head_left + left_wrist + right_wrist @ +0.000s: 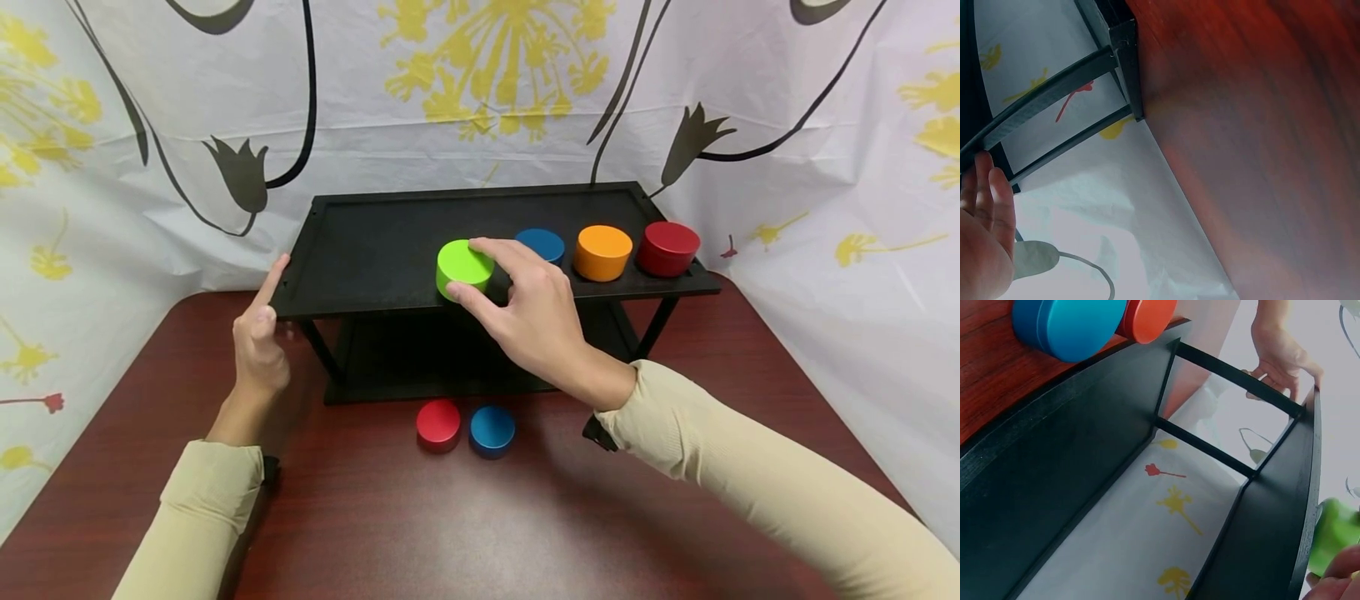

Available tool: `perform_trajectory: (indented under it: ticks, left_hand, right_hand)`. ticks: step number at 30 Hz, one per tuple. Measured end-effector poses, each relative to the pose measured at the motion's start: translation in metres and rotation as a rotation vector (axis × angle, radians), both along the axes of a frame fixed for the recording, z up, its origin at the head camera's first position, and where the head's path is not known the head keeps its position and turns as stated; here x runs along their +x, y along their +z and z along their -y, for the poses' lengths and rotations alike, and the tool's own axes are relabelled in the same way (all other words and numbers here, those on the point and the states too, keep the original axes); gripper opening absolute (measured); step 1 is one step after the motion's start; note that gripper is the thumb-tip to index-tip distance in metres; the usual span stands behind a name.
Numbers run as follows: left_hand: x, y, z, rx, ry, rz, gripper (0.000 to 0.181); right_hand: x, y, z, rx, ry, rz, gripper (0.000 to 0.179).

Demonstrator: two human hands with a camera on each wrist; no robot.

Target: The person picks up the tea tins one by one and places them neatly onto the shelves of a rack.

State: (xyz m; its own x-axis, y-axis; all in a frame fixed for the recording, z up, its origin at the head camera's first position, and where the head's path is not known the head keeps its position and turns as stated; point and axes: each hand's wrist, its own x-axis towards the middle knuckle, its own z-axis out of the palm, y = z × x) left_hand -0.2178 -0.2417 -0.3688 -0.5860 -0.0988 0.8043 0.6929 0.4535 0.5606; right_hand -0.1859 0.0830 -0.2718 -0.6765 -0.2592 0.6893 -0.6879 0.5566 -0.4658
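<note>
My right hand pinches a lime green round tin between thumb and fingers, at the front edge of the black shelf's top board. To its right along that board stand a blue tin, partly hidden behind the hand, an orange tin and a dark red tin. My left hand is at the shelf's left end, its straight fingers touching the top board's side; in the left wrist view the fingers reach up to the board's underside.
A red tin and a second blue tin sit side by side on the reddish wooden table, before the shelf's lower board. White fabric with yellow and grey flower prints hangs behind and at both sides.
</note>
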Motion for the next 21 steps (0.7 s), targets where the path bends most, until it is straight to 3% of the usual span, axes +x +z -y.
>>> perform_trajectory:
  ticks: [13,21]
  left_hand:
    - [-0.001,-0.001,0.000,0.004,-0.016,0.005,0.072]
    - [-0.001,-0.001,-0.001,-0.003,-0.015,-0.004,0.073]
  right_hand:
    - [-0.003,0.005,0.011,0.027,-0.142,0.051,0.048]
    - [-0.006,0.008,0.014,0.047,-0.178,0.106,0.049]
